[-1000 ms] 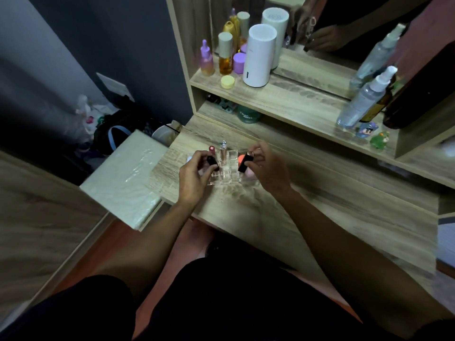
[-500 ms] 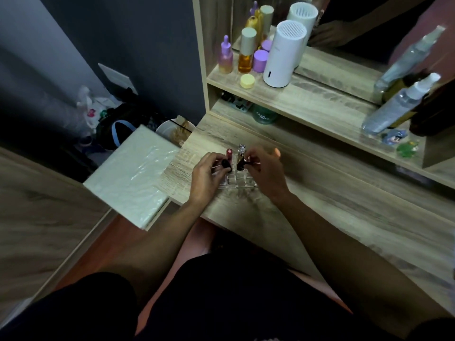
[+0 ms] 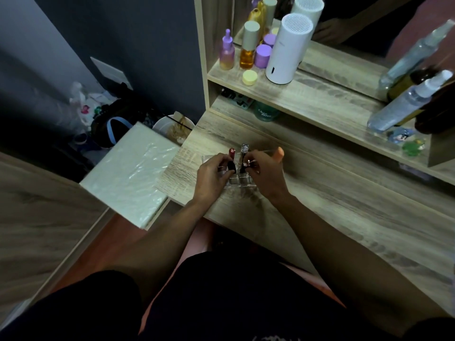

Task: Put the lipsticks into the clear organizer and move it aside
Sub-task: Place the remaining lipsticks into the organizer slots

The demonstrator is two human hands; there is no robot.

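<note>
At the near left end of the wooden vanity top (image 3: 320, 205), the clear organizer (image 3: 237, 182) stands between my two hands, its small square compartments visible along the front edge. Two lipsticks stand upright in it: a red-capped lipstick (image 3: 232, 153) on the left and a silver-capped lipstick (image 3: 244, 150) just beside it on the right. My left hand (image 3: 211, 178) curls at the organizer's left side, thumb and fingertips pinching the dark lower barrel of the red-capped lipstick. My right hand (image 3: 264, 175) curls at the right side, its fingertips pressed together around the base of the silver-capped lipstick; whether they also hold another small item I cannot tell. An orange rounded object (image 3: 279, 152) shows just behind my right hand. Left of the vanity top, a white plastic-wrapped slab (image 3: 133, 173) lies lower down, with a round bin (image 3: 167, 125) behind it. On the upper shelf (image 3: 307, 94) stand a white cylinder (image 3: 286, 50), an amber bottle (image 3: 248, 48), a purple dropper bottle (image 3: 227, 54), a purple jar (image 3: 262, 56) and a small yellow jar (image 3: 249, 77). Farther right, well apart, a clear spray bottle (image 3: 406, 104) leans on the same shelf.
</note>
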